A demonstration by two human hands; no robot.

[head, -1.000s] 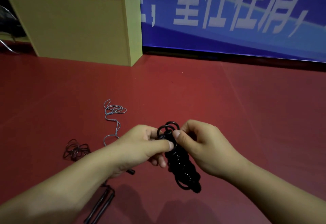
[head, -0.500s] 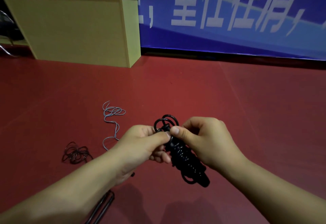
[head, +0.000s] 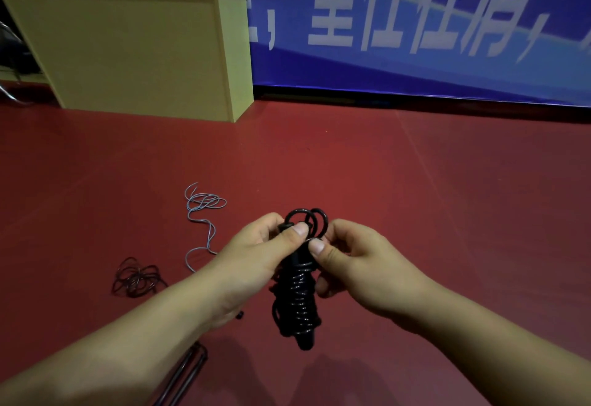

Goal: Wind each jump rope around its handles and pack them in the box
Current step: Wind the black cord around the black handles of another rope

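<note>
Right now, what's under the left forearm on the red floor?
A pair of black rod-like handles pokes out below the left forearm; their far ends and any attached cord are covered.

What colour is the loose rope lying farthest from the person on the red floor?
Pale blue-grey rope, seen in the head view.

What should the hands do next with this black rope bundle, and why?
Probably tuck the loose loops under the wraps: the black rope is already coiled round its handles, and both the left hand and right hand pinch its top.

Wound rope [head: 299,297] now hanging more upright
</note>
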